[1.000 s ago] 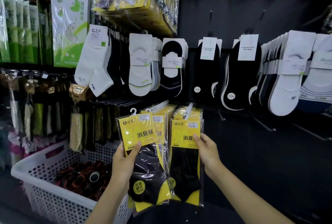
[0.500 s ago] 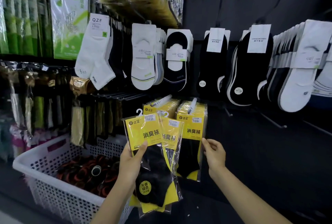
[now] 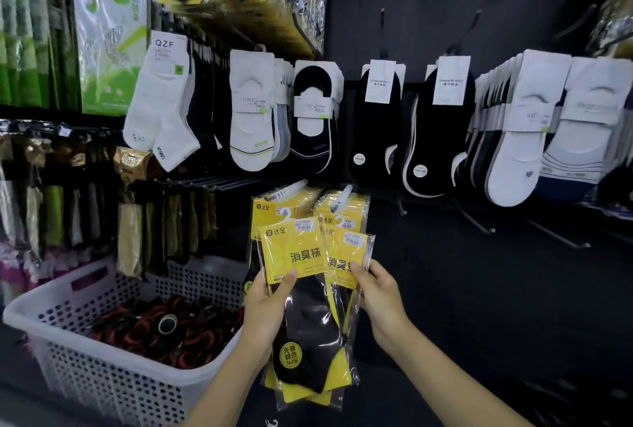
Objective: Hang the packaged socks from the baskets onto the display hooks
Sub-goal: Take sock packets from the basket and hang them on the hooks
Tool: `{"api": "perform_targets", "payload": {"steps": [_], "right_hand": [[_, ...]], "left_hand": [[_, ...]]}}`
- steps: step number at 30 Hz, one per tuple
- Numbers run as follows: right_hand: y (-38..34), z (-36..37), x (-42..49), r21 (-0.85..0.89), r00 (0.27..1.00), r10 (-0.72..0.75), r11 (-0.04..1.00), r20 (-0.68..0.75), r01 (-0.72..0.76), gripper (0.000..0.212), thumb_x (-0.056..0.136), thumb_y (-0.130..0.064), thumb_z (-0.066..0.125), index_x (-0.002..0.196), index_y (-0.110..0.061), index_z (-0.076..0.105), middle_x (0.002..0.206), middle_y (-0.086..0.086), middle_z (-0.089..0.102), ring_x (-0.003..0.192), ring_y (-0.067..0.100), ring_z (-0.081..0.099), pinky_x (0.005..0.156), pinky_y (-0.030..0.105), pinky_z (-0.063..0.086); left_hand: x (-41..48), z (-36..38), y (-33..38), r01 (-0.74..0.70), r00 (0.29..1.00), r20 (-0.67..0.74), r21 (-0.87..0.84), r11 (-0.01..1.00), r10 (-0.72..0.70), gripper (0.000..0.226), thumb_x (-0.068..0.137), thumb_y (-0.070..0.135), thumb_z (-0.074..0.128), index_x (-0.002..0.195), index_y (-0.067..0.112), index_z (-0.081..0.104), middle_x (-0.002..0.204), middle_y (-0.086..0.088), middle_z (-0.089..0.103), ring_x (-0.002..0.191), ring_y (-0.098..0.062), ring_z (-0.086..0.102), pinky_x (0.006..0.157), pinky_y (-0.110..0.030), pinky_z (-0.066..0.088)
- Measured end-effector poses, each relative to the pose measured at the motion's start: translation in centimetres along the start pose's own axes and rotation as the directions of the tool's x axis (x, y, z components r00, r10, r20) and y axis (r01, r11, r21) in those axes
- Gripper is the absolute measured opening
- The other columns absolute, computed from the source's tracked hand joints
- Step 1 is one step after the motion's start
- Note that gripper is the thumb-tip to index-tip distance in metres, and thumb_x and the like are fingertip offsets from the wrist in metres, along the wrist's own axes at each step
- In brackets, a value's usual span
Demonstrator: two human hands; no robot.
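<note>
My left hand (image 3: 265, 315) grips a small stack of yellow-and-black packaged socks (image 3: 301, 289), thumb on the front pack's yellow card. My right hand (image 3: 376, 293) pinches the right edge of a second yellow pack (image 3: 346, 257) fanned out behind the front one. Just above them, two rows of the same yellow sock packs hang on display hooks (image 3: 337, 199) low on the black wall. The white perforated basket (image 3: 102, 368) stands at lower left, holding dark red-and-black items.
White and black loose socks with paper tags hang in rows across the middle of the wall (image 3: 376, 118). Green packaged goods (image 3: 109, 29) fill the upper left. Bare hooks (image 3: 555, 235) stick out of the dark panel at the right.
My right hand left the hanging right row and came onto the packs in my left hand. The held stack moved right, in front of the hanging rows.
</note>
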State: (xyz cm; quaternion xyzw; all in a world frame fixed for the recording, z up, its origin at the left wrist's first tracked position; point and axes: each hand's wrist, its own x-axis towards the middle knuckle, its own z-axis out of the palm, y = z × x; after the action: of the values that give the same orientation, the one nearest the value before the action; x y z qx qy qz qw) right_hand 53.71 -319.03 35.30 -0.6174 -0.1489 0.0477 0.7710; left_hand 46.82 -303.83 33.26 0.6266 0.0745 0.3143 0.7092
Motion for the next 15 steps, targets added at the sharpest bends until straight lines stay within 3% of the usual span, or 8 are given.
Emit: {"api": "perform_targets", "payload": {"steps": [2, 6, 10, 13, 15], "right_hand": [[-0.2, -0.2, 0.2, -0.011, 0.999, -0.026, 1.0, -0.034, 0.026, 0.016, 0.097, -0.018, 0.053, 0.105, -0.014, 0.066, 0.095, 0.001, 0.075, 0.091, 0.015, 0.071, 0.085, 0.032, 0.055], [-0.9, -0.7, 1.2, -0.028, 0.989, -0.077, 0.997, -0.126, 0.074, 0.015, 0.095, -0.017, 0.055, 0.104, -0.013, 0.066, 0.096, 0.001, 0.075, 0.09, 0.012, 0.071, 0.083, 0.027, 0.054], [-1.3, -0.5, 2.9, -0.084, 0.985, -0.096, 0.993, -0.143, 0.085, 0.014, 0.095, -0.017, 0.056, 0.103, -0.012, 0.066, 0.1, 0.005, 0.073, 0.098, 0.019, 0.068, 0.093, 0.036, 0.052], [-1.1, 0.3, 4.1, -0.127, 0.984, -0.113, 0.987, -0.135, 0.096, 0.013, 0.095, -0.016, 0.057, 0.102, -0.009, 0.065, 0.096, 0.004, 0.073, 0.095, 0.019, 0.068, 0.09, 0.035, 0.054], [-0.7, 0.8, 4.8, -0.131, 0.983, -0.111, 0.987, -0.146, 0.092, 0.007, 0.095, -0.015, 0.057, 0.094, -0.015, 0.064, 0.097, 0.006, 0.072, 0.098, 0.022, 0.067, 0.092, 0.039, 0.053]], "left_hand": [[0.2, -0.5, 0.5, -0.022, 1.0, -0.013, 0.009, 1.0, 0.022, 0.018, 0.088, 0.023, 0.065, 0.1, 0.035, 0.063, 0.094, 0.025, 0.071, 0.089, 0.009, 0.064, 0.072, -0.012, 0.046], [0.8, -2.3, 1.4, -0.053, 0.995, -0.086, 0.034, 0.998, 0.056, 0.017, 0.087, 0.024, 0.067, 0.098, 0.035, 0.063, 0.091, 0.021, 0.072, 0.085, 0.006, 0.066, 0.067, -0.012, 0.047], [1.5, -4.0, 1.8, -0.052, 0.986, -0.158, 0.02, 0.998, 0.054, 0.016, 0.086, 0.027, 0.067, 0.101, 0.032, 0.064, 0.097, 0.011, 0.072, 0.091, -0.006, 0.067, 0.078, -0.024, 0.051], [2.0, -4.8, 1.9, -0.033, 0.985, -0.169, 0.018, 0.999, 0.035, 0.022, 0.085, 0.027, 0.068, 0.107, 0.025, 0.063, 0.103, 0.003, 0.071, 0.098, -0.018, 0.067, 0.09, -0.039, 0.051], [2.3, -5.1, 1.7, -0.03, 0.985, -0.168, 0.018, 0.999, 0.032, 0.022, 0.085, 0.028, 0.068, 0.106, 0.026, 0.063, 0.104, 0.003, 0.071, 0.098, -0.018, 0.067, 0.092, -0.04, 0.051]]}}
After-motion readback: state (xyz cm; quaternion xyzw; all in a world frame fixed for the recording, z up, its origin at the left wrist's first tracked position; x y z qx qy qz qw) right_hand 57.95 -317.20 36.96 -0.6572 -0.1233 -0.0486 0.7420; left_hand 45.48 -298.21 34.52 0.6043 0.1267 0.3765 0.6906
